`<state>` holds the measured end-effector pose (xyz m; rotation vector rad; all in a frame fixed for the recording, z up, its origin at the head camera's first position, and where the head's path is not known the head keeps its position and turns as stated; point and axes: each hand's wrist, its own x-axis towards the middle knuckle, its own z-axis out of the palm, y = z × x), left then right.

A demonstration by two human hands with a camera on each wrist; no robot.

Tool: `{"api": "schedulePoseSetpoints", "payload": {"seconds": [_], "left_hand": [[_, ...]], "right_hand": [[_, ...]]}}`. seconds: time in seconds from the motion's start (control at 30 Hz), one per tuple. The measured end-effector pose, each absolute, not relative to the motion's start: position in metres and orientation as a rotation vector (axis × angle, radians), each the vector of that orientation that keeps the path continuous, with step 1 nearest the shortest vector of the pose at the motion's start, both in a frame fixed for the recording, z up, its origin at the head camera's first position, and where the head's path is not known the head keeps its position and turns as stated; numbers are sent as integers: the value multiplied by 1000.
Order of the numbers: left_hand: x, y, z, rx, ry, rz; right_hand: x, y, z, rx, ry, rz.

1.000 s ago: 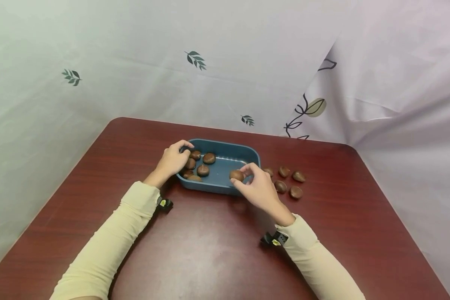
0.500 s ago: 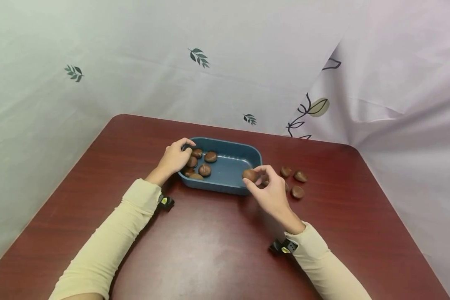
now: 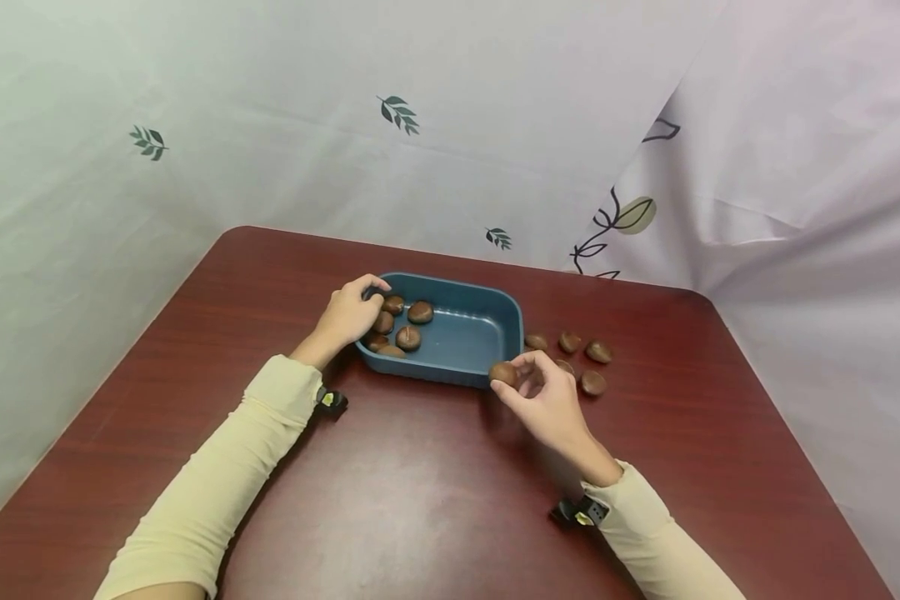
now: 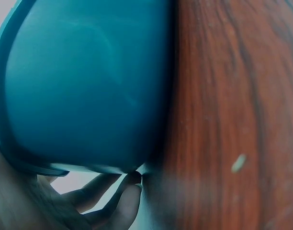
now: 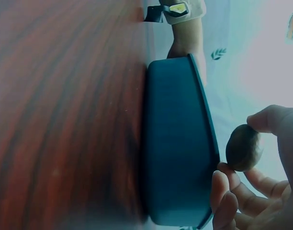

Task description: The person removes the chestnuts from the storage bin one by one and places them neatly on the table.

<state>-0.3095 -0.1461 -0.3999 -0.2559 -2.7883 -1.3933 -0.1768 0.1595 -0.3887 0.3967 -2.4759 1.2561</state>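
Observation:
In the head view, my left hand (image 3: 350,315) grips the left end of a blue oblong tray (image 3: 461,377), its thumb over the rim. The left wrist view shows fingers (image 4: 129,203) against the outside of the tray's end wall. Several brown chestnuts (image 3: 408,337) lie in the left part of the tray, some partly hidden by that hand. My right hand (image 3: 553,407) pinches a chestnut (image 3: 502,373) between thumb and fingertips by the near right corner. In the right wrist view, this chestnut (image 5: 243,147) is level with the tray's rim (image 5: 204,100), apart from the tabletop.
Several loose chestnuts (image 3: 592,383) lie on the dark red wooden table (image 3: 390,500), right of the tray and behind my right hand. A pale cloth (image 3: 285,150) with leaf prints hangs behind the table. Each wrist wears a small black camera (image 3: 579,511).
My right hand has moved from over the tray to the right, then nearer to me at the corner, still pinching the chestnut. The left hand keeps its place on the tray.

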Motion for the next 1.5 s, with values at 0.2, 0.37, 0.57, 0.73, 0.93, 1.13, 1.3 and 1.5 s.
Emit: {"api": "schedulePoseSetpoints", "payload": {"seconds": [0.2,0.37,0.57,0.73,0.93,1.13,1.3,1.5], "left_hand": [[-309,-149,-401,-242,-2786,-1393],[-309,-149,-402,-246,-2787,-1391],[-310,-148,-403,-262,-2790,-1382],[-310,-148,-404,-263,-2785,-1387],[-310,-148,-404,-246,-2784,-1390],[-310,-147,-402,-268,-2782,-1408],[-309,-147,-401,-280,-2778,-1411],[-310,-146,-400,-289,-2780,-1415]], "right_hand": [[-177,162,-392,355,-2514,1301],[-173,160,-388,328,-2553,1345],[-169,158,-384,310,-2581,1351],[-174,163,-395,313,-2572,1376],[-174,162,-394,300,-2577,1379],[-165,153,-377,316,-2580,1381],[-166,153,-379,309,-2586,1390],[-171,161,-397,312,-2594,1405]]}}
